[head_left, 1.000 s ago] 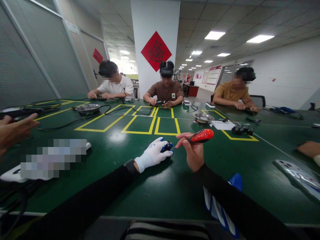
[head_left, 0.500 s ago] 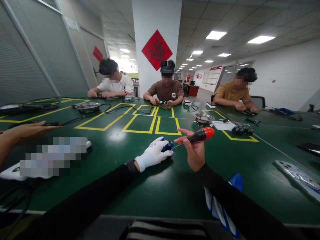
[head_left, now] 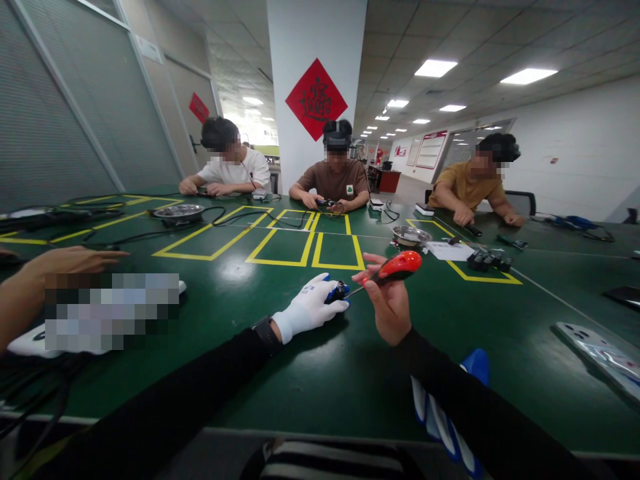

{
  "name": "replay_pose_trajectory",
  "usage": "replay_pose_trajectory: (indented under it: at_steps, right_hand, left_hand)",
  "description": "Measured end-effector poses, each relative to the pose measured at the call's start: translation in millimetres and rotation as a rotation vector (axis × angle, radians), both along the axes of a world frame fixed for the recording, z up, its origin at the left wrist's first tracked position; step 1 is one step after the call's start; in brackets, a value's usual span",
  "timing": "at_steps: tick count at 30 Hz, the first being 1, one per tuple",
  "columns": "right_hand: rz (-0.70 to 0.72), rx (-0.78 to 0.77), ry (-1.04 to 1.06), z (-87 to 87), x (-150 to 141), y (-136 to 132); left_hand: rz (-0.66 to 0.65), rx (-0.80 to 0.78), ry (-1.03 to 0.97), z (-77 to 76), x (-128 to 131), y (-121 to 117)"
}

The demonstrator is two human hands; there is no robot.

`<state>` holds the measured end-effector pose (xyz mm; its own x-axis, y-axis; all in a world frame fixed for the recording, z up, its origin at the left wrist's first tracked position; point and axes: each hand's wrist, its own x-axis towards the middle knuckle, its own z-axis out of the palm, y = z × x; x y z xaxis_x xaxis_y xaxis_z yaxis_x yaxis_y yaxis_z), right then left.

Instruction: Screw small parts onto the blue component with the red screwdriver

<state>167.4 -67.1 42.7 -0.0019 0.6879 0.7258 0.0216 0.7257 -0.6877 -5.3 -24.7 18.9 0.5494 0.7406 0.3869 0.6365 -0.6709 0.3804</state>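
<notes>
My left hand (head_left: 311, 301), in a white glove with blue fingertips, is closed around a small black part (head_left: 339, 291) with a shiny round metal piece on top. The glove hides most of that part, so its kind does not show. Bare and raised just above the table, my right hand (head_left: 390, 303) grips a screwdriver (head_left: 400, 265) by its red and black handle. The screwdriver's thin shaft slants down to the left, and its tip meets the side of the black part. Whether the tip sits in a screw is too small to tell.
A spare blue and white glove (head_left: 475, 365) lies under my right forearm. To the right rests a phone (head_left: 595, 350); several black parts (head_left: 487, 260), a paper sheet (head_left: 450, 251) and a metal dish (head_left: 411, 236) stand beyond. At left are a co-worker's hand (head_left: 75, 263) and cables. Three people sit opposite.
The screwdriver handle has turned in my right hand, and its fingers have shifted around it. My left hand holds still. At left the co-worker's hand has turned over, palm down.
</notes>
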Motion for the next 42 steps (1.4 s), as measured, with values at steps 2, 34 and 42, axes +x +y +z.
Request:
replay_pose_trajectory:
  at_steps: [2, 34, 42]
  right_hand:
    - [0.034, -0.008, 0.058, 0.0, 0.0, 1.4]
    - [-0.183, 0.015, -0.141, -8.2, 6.5, -1.2]
    - [-0.200, 0.019, -0.138, -6.0, 6.2, -2.3]
  left_hand:
    - [-0.004, 0.001, -0.006, 0.9, 0.0, -1.0]
    - [-0.014, 0.064, -0.013, -5.2, 2.0, 2.1]
    - [-0.011, 0.069, -0.020, -5.0, 1.3, 2.4]
